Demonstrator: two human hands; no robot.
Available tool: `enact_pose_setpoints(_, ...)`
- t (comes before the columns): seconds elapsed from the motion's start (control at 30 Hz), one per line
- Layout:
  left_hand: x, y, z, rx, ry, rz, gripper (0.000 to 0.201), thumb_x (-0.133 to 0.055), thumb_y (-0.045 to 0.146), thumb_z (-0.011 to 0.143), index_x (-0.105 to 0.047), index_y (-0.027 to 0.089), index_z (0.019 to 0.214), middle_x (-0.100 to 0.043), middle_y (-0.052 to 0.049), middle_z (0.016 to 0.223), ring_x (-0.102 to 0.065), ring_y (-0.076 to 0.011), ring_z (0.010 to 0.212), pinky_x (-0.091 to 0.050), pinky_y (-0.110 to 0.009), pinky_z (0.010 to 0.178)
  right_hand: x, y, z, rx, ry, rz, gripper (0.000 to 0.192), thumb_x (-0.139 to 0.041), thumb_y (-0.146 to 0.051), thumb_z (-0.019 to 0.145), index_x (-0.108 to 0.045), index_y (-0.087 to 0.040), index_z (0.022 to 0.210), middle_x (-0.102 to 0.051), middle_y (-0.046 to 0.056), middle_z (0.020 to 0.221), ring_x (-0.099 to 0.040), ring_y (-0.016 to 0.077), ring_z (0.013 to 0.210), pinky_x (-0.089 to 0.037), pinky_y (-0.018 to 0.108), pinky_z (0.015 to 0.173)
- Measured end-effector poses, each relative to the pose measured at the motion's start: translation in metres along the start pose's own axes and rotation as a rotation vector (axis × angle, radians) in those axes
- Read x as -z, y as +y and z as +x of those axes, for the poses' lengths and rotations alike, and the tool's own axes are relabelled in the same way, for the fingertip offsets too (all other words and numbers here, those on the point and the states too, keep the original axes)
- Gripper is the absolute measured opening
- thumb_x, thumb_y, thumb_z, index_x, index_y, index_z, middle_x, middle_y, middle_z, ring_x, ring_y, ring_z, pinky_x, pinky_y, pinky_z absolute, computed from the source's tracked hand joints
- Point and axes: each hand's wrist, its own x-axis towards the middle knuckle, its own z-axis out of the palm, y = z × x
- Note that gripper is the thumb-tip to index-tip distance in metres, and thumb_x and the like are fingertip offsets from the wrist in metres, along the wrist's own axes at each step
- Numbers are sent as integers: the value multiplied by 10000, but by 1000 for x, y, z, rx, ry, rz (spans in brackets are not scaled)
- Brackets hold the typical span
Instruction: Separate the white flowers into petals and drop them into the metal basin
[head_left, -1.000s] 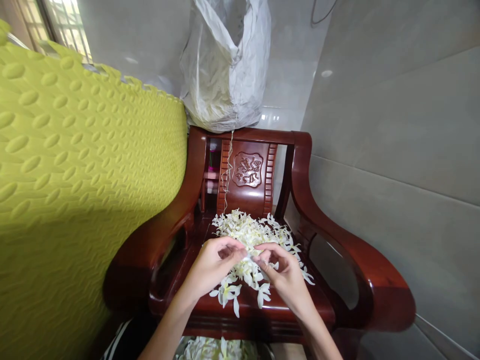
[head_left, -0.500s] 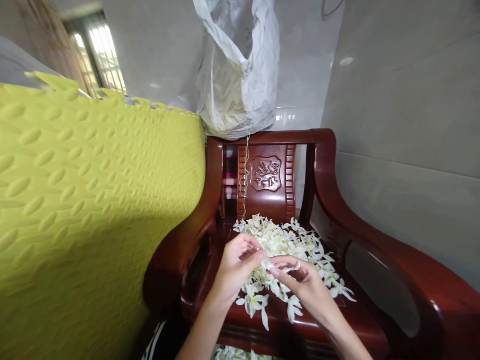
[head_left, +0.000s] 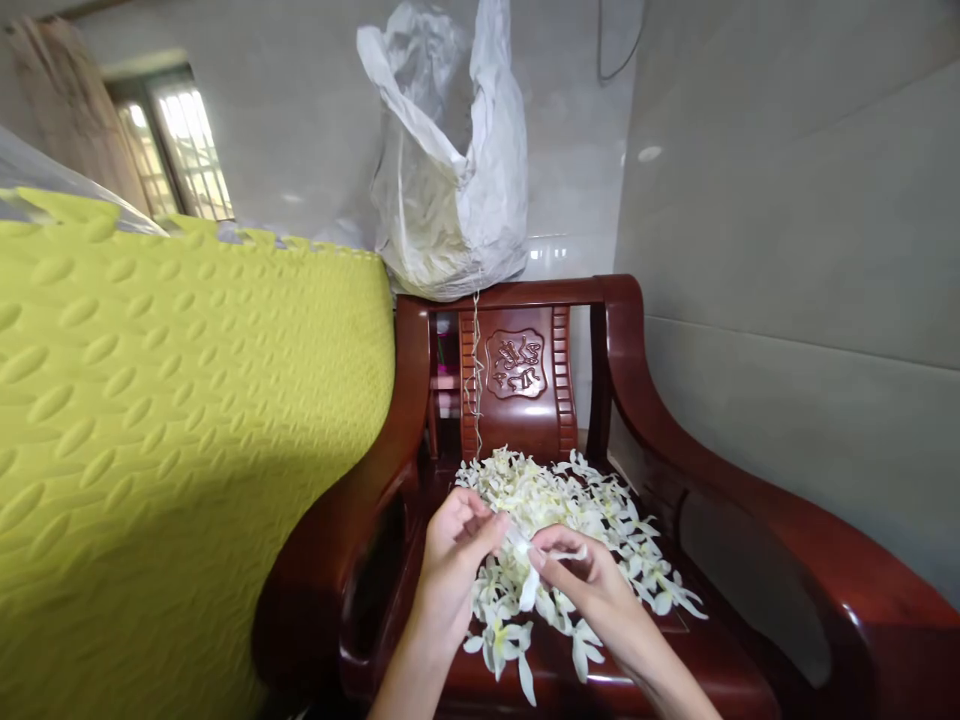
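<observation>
Over a heap of loose white flowers (head_left: 600, 510) on the wooden seat, both of my hands work close together. My left hand (head_left: 456, 550) is closed in a pinch, thumb against fingertips; what lies in it is too small to make out. My right hand (head_left: 589, 575) pinches a white flower (head_left: 529, 588) whose pale petals stick out between the hands and past the curled fingers. Behind them, a thin knotted string (head_left: 477, 380) hangs from below the plastic bag down to the heap.
A dark red wooden armchair (head_left: 637, 370) with a carved back holds the flowers. On its top rail rests a white plastic bag (head_left: 487, 190). Left of it stands a yellow foam mat (head_left: 195, 400); a grey tiled wall (head_left: 795, 230) rises on the right.
My hands have drawn slightly apart, and a white petal now shows hanging between them. The view has tilted up and turned slightly right.
</observation>
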Motion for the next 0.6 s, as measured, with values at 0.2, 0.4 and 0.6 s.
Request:
enact_pose_setpoints(0.2,-10,-11,-4,72,-106,-15,194,-647,227,794,-464,162,805,-511,33,721,-475,-77,634,-403,-201,602,1,8,-1,1,-29,172,256,-586,-433,838,-567,-180,873,-542,-2,750,-479,126,643,-418,252,616)
enact_pose_setpoints(0.4,-7,-15,6,-12,-49,71,218,-671,259,773,-472,176,802,-555,36,647,-527,-103,586,-430,-222,588,7,4,-5,-15,-33,131,258,-581,-449,837,-553,-192,850,-544,2,750,-526,137,667,-441,257,638)
enact_pose_setpoints(0.6,-7,0,-5,31,-174,140,186,-695,210,719,-515,166,741,-544,34,638,-546,-111,550,-425,-217,517,6,16,-2,44,-93,64,270,-587,-446,835,-578,-177,833,-555,8,740,-509,140,652,-430,279,640)
